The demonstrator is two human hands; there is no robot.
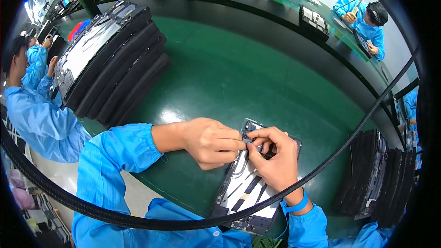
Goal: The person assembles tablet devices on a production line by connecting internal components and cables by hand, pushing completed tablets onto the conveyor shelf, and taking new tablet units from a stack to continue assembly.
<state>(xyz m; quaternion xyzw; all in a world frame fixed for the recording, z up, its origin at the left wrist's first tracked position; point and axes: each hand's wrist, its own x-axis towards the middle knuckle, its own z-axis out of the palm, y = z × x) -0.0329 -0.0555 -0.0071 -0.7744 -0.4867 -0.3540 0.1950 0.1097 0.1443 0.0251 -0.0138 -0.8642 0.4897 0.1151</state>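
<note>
An opened tablet-like device lies at a slant on the green table, near its front edge. White or silver panels and black strips cover its inner face. My left hand reaches in from the left over the upper end, its fingers curled and pinched together. Opposite it, my right hand, with a blue band on the wrist, pinches thumb against fingers at the same spot. Their fingertips nearly meet over a small grey-dark part at the device's upper end. Exactly what each hand grips is too small and covered to tell.
Black trays are stacked at the left, an opened device on top. More dark trays stand at the right. A thick black cable arcs across the near side. Co-workers in blue sit left and beyond a raised dark shelf.
</note>
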